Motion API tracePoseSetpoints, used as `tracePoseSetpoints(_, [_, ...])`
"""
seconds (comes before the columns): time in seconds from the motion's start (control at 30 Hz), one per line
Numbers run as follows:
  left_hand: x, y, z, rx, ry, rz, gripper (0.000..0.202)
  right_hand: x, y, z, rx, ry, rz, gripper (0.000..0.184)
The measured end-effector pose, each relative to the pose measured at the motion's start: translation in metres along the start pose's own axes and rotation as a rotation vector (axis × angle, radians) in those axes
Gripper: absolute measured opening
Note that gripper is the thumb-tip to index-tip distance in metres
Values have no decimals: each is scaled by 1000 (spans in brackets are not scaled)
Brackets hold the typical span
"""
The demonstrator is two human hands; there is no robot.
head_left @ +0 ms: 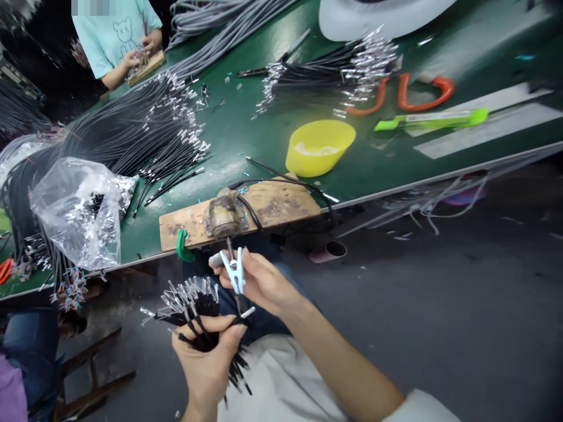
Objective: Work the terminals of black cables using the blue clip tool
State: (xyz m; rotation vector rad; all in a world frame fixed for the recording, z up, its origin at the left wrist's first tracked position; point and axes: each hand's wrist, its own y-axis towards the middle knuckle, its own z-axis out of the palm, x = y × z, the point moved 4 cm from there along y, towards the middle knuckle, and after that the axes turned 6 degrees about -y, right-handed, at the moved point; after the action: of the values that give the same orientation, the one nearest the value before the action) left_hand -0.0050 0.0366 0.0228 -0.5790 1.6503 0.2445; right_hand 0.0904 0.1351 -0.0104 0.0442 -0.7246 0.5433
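My left hand (206, 357) is wrapped round a bundle of short black cables (200, 305) with clear, shiny tips fanning upward. One cable end stands out near its thumb. Just above, my right hand (264, 281) pinches a light blue plastic clip (234, 272), with a pale covering on one finger. The clip sits at the end of a thin metal rod (229, 246), which points down from a stained cylindrical block (223, 215). That block is fixed on a wooden board (281, 202) at the table edge. Whether the clip touches the rod I cannot tell.
Loose black cables (136, 129) and a plastic bag (81, 211) lie left on the green table (246, 140). A yellow cup (320, 148), orange-handled scissors (424, 94) and a green cutter (433, 119) lie right. Another person (116, 41) works across the table. A wooden stool (94, 375) stands lower left.
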Motion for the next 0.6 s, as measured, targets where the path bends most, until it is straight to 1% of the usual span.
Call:
tracePoseSetpoints(0.13, [-5,6,6,1,1,34,4,-1,3,3,-57,1,-34,37])
tracePoseSetpoints(0.2, [-7,10,11,14,0,35,1,-1,2,4,-70,-4,-35,38])
tracePoseSetpoints(0.33, [-9,12,16,38,-6,24,1,-6,0,4,-37,31,33,43])
tracePoseSetpoints(0.47, [-9,9,12,12,-17,13,5,-13,-1,-11,-66,36,57,46])
tracePoseSetpoints(0.6, [-3,5,7,18,-29,-4,8,-20,-11,-34,-156,-12,27,44])
